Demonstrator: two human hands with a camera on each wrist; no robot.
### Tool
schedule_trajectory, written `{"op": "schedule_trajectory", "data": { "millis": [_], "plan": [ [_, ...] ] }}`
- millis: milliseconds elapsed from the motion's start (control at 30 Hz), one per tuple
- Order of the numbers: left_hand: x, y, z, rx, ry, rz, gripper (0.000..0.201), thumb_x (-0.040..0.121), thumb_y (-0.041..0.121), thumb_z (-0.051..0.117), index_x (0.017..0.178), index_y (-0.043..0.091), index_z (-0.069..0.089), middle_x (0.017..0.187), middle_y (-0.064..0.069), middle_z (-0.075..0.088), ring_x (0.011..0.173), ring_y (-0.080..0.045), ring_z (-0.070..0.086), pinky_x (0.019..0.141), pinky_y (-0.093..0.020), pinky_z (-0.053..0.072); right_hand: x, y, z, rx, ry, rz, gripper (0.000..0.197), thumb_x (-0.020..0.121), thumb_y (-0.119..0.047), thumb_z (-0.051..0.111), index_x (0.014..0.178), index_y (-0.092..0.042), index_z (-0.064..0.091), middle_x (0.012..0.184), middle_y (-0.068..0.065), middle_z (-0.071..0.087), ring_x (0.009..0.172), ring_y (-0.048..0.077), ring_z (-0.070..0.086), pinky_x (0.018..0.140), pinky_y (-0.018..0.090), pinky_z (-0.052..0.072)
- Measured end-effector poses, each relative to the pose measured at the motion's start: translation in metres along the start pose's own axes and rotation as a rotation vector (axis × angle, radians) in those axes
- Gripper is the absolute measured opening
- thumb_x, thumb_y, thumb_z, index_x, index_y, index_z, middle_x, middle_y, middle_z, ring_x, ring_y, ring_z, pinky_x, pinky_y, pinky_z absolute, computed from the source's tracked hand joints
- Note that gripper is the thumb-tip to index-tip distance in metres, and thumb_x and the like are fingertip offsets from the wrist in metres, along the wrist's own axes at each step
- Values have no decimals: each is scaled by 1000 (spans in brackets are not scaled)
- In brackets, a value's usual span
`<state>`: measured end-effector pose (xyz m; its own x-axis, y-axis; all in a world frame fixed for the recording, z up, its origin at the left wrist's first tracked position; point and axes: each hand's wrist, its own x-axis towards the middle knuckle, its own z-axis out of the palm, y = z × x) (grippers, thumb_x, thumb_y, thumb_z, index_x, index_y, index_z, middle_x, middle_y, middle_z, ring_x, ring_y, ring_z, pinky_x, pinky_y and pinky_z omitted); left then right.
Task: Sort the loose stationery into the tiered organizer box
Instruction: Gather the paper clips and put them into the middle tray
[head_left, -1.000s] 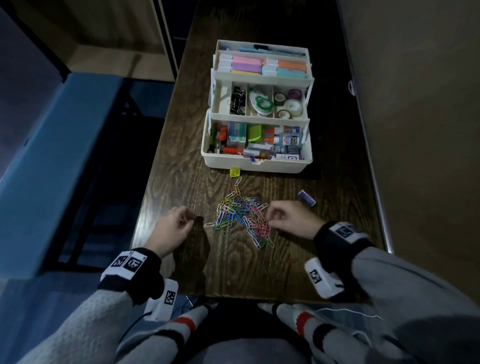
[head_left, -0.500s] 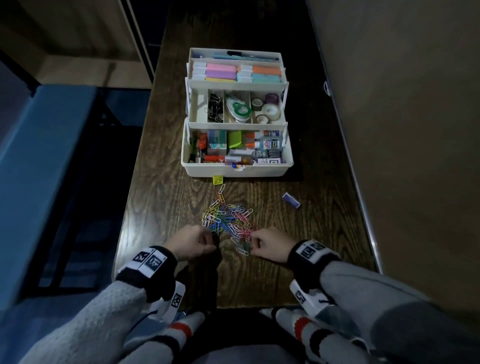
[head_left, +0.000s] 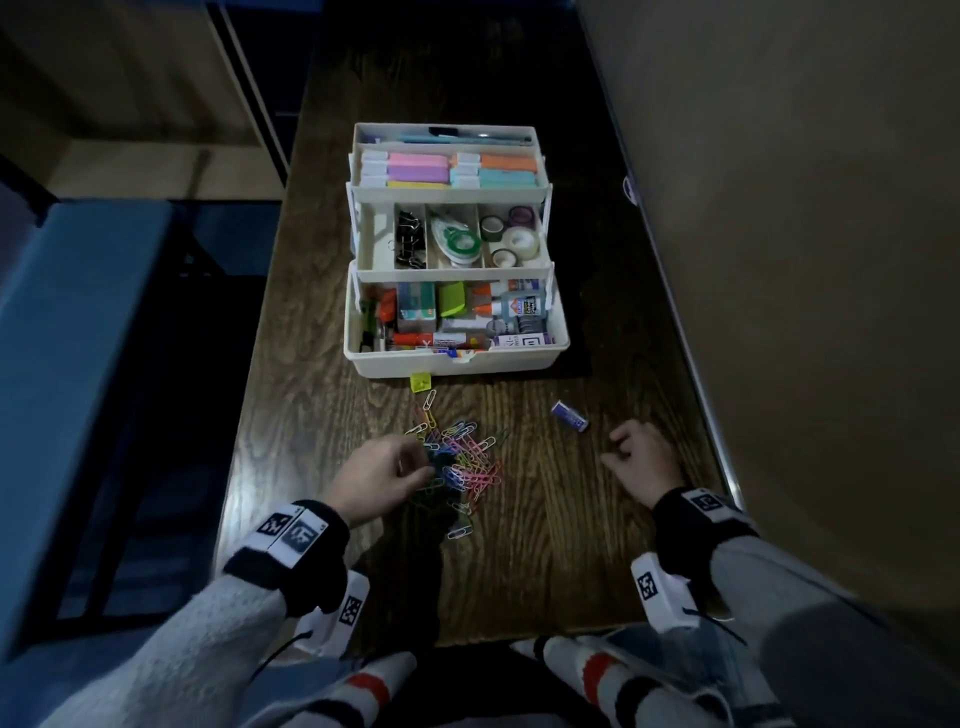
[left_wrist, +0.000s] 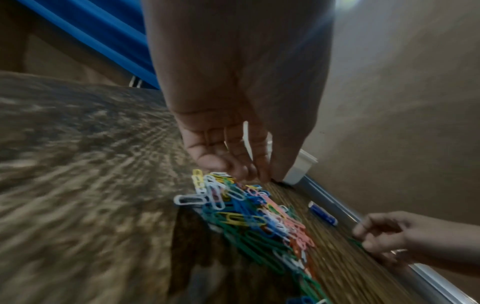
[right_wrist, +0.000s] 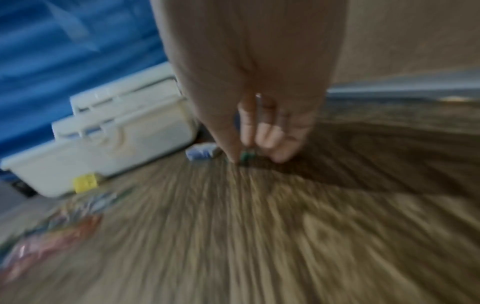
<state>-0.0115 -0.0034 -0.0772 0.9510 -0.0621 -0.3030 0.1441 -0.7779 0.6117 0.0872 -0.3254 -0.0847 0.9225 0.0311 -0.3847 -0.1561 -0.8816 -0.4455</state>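
The white tiered organizer box stands open on the dark wooden table, its three tiers filled with stationery. A pile of coloured paper clips lies in front of it. My left hand is at the pile's left edge. In the left wrist view its fingertips touch the top of the pile, fingers fairly straight. My right hand is off to the right of the pile, just below a small blue item. The blurred right wrist view shows thumb and forefinger pinching a green paper clip.
A small yellow piece lies against the box's front wall. One white clip lies apart, nearer me. A wall with a metal strip runs along the table's right edge. Left of the table is a blue panel.
My right hand has left the pile and moved right toward the blue item. My left hand has moved onto the pile's left side. My head has shifted, so the box looks lower in view.
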Motion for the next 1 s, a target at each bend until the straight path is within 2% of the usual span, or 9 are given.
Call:
{"op": "schedule_trajectory", "data": {
  "millis": [100,200,267,333,467,600,700,800,1000],
  "plan": [
    [25,27,5,18,4,97,9,86,26,63,80,28,57,87,7,59,77,-11,58,73,-32,51,-11,-12,21,30,-33,-152,15,86,-3,60,101,-2,61,111,12,52,95,26,59,87,39,49],
    [51,55,16,70,1,216,4,87,21,60,89,18,60,94,-2,59,85,-22,61,77,-36,50,-29,-32,49,1,-81,-320,18,89,-5,54,105,-5,62,115,8,51,102,25,57,93,37,46],
    [69,72,26,130,-22,259,18,86,19,58,102,11,59,104,-9,55,92,-29,59,79,-37,48,-41,-44,62,-26,-162,-433,26,90,-6,50,114,-7,62,120,7,51,110,24,54,99,33,41],
    [85,90,35,175,-53,276,28,88,18,54,114,9,54,114,-12,50,97,-32,58,81,-39,48,-50,-49,64,-34,-258,-488,30,90,-5,47,117,-7,60,119,9,51,113,24,51,98,29,38],
    [113,110,48,250,-138,337,45,88,14,52,133,16,47,128,-9,43,112,-29,54,92,-39,46,-57,-33,43,70,-213,-445,22,93,-6,45,105,-7,64,106,6,56,100,23,56,84,28,40],
    [130,115,54,376,-209,353,43,89,19,55,131,19,47,128,-8,43,114,-28,53,93,-41,48,-50,3,14,112,-137,-286,20,93,-8,50,96,-12,69,95,-3,55,92,15,57,76,22,39],
    [136,110,55,415,-146,340,29,91,20,52,120,16,51,120,-9,47,107,-30,57,82,-41,49,-49,20,3,135,-98,-215,19,92,-6,51,90,-12,68,91,-5,54,85,11,55,72,22,38],
    [137,95,51,453,-80,277,26,94,24,47,117,13,50,116,-10,51,100,-32,59,72,-41,47,-51,22,5,107,-137,-211,19,91,-6,50,89,-12,68,93,-2,57,85,12,56,75,25,44],
    [117,68,29,421,67,202,31,95,27,47,121,11,50,118,-11,54,97,-34,60,69,-44,47,-41,-5,14,111,-172,-280,22,94,-8,46,95,-11,68,99,0,59,90,13,56,80,25,45]
  ]
}}
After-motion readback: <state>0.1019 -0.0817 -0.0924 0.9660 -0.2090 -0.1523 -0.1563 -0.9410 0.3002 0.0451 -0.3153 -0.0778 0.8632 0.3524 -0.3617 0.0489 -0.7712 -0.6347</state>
